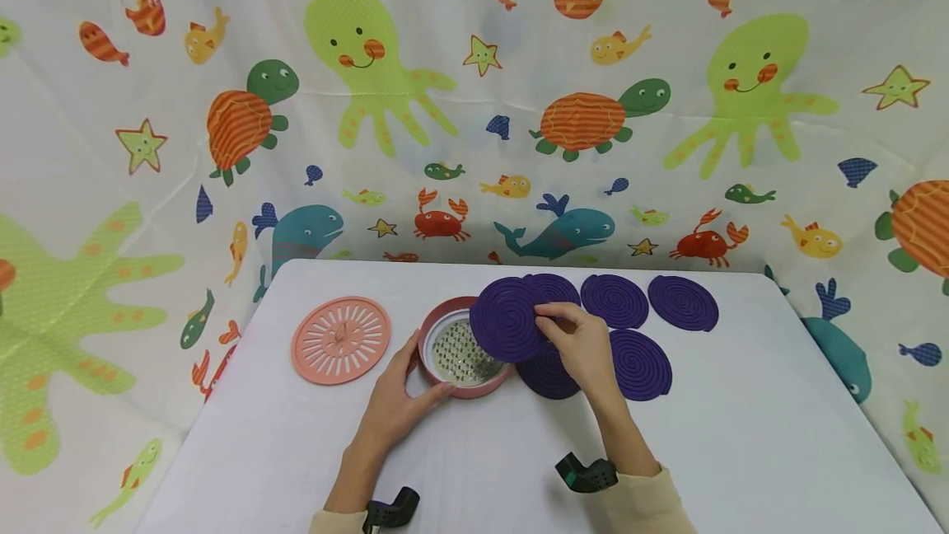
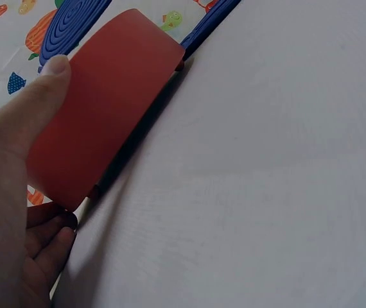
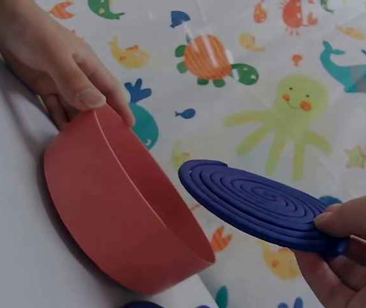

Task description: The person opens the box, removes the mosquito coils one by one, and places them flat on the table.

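My left hand (image 1: 395,398) holds the near left side of a round coral-pink container (image 1: 474,393), thumb in front and fingers round its left side. Inside the container shows a metal grater plate (image 1: 461,350) with a white ring round it. The right hand (image 1: 583,344) pinches the edge of a purple spiral coaster (image 1: 504,320) between thumb and fingers. That coaster is raised and tilted, overlapping the container's right rim in the head view. In the right wrist view the coaster (image 3: 260,199) is apart from the container's wall (image 3: 119,199).
Left of the container lies a pink slotted round lid (image 1: 341,339). Several more purple coasters lie flat on the white table (image 1: 474,468) to the right, among them a far-right one (image 1: 683,303) and a near one (image 1: 641,365). A sea-animal curtain (image 1: 474,105) hangs behind.
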The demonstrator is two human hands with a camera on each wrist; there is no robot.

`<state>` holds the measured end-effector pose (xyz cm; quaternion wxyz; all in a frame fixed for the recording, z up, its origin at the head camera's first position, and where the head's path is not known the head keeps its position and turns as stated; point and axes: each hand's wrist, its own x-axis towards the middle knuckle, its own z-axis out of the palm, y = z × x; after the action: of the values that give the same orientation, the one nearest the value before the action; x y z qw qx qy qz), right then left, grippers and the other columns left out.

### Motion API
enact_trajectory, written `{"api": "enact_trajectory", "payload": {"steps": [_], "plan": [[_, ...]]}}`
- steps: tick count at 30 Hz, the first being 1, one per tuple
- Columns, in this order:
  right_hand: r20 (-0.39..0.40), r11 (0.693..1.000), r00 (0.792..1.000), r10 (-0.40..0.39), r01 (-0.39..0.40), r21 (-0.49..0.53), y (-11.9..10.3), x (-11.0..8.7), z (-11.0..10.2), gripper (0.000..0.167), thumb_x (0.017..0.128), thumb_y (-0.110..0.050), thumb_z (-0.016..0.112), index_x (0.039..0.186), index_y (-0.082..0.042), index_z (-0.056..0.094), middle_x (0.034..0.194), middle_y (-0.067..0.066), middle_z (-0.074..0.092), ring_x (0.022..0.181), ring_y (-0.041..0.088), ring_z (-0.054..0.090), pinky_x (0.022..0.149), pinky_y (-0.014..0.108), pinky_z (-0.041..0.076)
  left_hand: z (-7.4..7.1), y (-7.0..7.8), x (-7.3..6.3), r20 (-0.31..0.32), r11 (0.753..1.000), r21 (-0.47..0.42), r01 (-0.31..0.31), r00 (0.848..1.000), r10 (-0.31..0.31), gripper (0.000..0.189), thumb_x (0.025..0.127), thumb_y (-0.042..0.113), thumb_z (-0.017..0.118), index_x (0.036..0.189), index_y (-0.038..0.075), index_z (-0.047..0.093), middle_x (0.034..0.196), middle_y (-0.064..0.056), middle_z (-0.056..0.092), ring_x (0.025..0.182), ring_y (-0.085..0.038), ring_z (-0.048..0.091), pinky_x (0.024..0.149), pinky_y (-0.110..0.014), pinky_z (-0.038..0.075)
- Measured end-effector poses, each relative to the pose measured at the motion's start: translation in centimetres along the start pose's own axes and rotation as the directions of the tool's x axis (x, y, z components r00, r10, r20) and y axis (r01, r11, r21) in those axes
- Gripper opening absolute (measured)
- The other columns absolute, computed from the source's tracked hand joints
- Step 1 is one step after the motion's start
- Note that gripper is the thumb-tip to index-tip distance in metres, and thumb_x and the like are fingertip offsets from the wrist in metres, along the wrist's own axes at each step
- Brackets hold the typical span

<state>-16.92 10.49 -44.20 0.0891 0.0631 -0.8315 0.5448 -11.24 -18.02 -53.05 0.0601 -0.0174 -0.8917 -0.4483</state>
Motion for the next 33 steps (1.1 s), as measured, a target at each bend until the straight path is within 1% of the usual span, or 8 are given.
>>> {"api": "enact_trajectory", "payload": {"steps": [3,7,11,15,18,21,28,33], "plan": [[-0.027,1.0,1.0,0.006,-0.006,0.001,0.2,-0.1,-0.7,0.016,0.09,-0.008,0.074,0.106,-0.008,0.078,0.108,0.01,0.076,0.095,0.012,0.072,0.081,0.009,0.056,0.0,0.0,0.0,0.003,1.0,0.001,0.002,1.0,-0.002,0.106,0.076,0.061,0.079,0.159,0.02,0.028,0.16,-0.003,0.04,0.145,-0.022,0.044,0.119,-0.039,0.04],[-0.065,1.0,0.998,0.01,-0.009,0.015,0.4,-0.3,-1.9,0.017,0.09,-0.01,0.074,0.107,-0.01,0.078,0.107,0.009,0.076,0.086,0.001,0.068,0.076,0.009,0.055,0.0,0.1,-0.1,0.008,1.0,0.001,0.007,1.0,-0.007,0.105,0.076,0.061,0.079,0.159,0.022,0.028,0.16,-0.003,0.04,0.145,-0.022,0.044,0.119,-0.039,0.04],[-0.1,0.998,0.995,0.031,-0.025,0.057,0.5,-0.6,-3.2,0.018,0.091,-0.013,0.074,0.108,-0.009,0.077,0.106,0.012,0.075,0.08,0.001,0.068,0.072,0.011,0.057,0.0,0.1,-0.2,0.017,1.0,0.003,0.011,1.0,-0.011,0.105,0.076,0.062,0.079,0.159,0.025,0.027,0.16,-0.002,0.04,0.145,-0.022,0.044,0.119,-0.041,0.041],[-0.146,0.997,0.987,0.065,-0.059,0.044,0.7,-0.8,-4.5,0.018,0.091,-0.014,0.074,0.108,-0.008,0.077,0.109,0.013,0.075,0.082,-0.004,0.067,0.072,0.01,0.057,0.0,0.1,-0.2,0.021,1.0,0.002,0.01,1.0,-0.01,0.105,0.076,0.064,0.078,0.159,0.026,0.026,0.16,-0.001,0.041,0.145,-0.022,0.044,0.119,-0.041,0.041],[-0.189,0.998,0.98,0.062,-0.06,0.011,1.0,-0.9,-5.5,0.017,0.09,-0.013,0.075,0.107,-0.009,0.078,0.108,0.011,0.075,0.08,-0.006,0.066,0.07,0.009,0.056,-0.1,0.1,-0.2,0.021,1.0,0.0,0.009,1.0,-0.009,0.105,0.076,0.064,0.078,0.159,0.026,0.026,0.16,-0.001,0.04,0.146,-0.021,0.044,0.119,-0.04,0.041],[-0.227,0.998,0.972,0.054,-0.056,-0.002,1.4,-1.0,-6.4,0.016,0.089,-0.011,0.075,0.105,-0.009,0.078,0.101,0.006,0.076,0.075,-0.005,0.066,0.068,0.01,0.057,-0.1,0.0,-0.2,0.023,1.0,0.001,0.009,1.0,-0.009,0.105,0.077,0.062,0.078,0.16,0.025,0.026,0.16,-0.002,0.04,0.146,-0.022,0.043,0.119,-0.04,0.041],[-0.294,0.998,0.953,0.069,-0.065,0.022,2.0,-1.4,-8.3,0.018,0.088,-0.009,0.077,0.105,-0.007,0.079,0.09,-0.02,0.072,0.076,-0.008,0.068,0.065,0.01,0.058,0.0,-0.1,-0.3,0.024,1.0,-0.001,0.017,1.0,-0.017,0.105,0.077,0.06,0.079,0.159,0.024,0.027,0.16,-0.001,0.04,0.146,-0.021,0.044,0.119,-0.039,0.041],[-0.326,0.993,0.938,0.118,-0.112,0.037,2.5,-1.7,-9.6,0.021,0.087,-0.011,0.078,0.108,-0.005,0.078,0.087,-0.024,0.07,0.073,-0.008,0.068,0.065,0.009,0.057,0.0,-0.2,-0.3,0.019,1.0,-0.004,0.015,1.0,-0.015,0.104,0.077,0.059,0.08,0.159,0.025,0.027,0.16,-0.001,0.04,0.146,-0.021,0.043,0.119,-0.038,0.041]]}}
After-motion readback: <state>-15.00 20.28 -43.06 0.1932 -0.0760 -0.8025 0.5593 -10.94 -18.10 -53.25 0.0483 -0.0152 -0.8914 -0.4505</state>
